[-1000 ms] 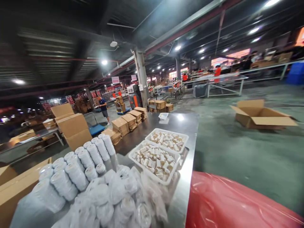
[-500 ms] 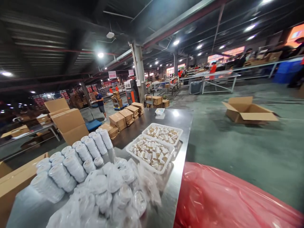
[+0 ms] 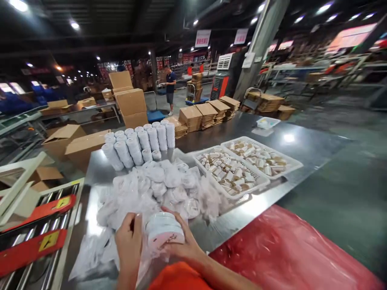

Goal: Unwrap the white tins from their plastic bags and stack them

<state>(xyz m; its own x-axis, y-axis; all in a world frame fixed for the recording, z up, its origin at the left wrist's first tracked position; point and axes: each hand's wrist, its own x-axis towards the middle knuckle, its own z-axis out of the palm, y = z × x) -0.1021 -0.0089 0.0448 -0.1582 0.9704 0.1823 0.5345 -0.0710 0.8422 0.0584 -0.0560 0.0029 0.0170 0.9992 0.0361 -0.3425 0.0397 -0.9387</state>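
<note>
My right hand (image 3: pixel 188 241) is wrapped around a short stack of white round discs (image 3: pixel 165 226) with a pinkish printed face toward me. To the left of the stack, my left hand (image 3: pixel 130 233) has its fingers curled on a clear plastic bag (image 3: pixel 145 251), which hangs beside and under the discs. How far the stack sits inside the bag is hard to see. Just beyond my hands lies a heap of bagged white rolls (image 3: pixel 157 189). Behind the heap, taller white stacks (image 3: pixel 137 149) stand upright in rows.
Two white baskets (image 3: pixel 262 183) of small white-and-brown pieces sit on the metal table (image 3: pixel 208 237). Flattened cartons (image 3: pixel 190 117) line its far edge. A roller conveyor (image 3: pixel 57 219) runs at left, a red plastic sheet (image 3: pixel 290 249) lies at right. A person (image 3: pixel 171 86) stands farther back.
The view has swung left, bringing the roller conveyor into sight. Both my hands have come into view with the disc stack and the plastic bag.
</note>
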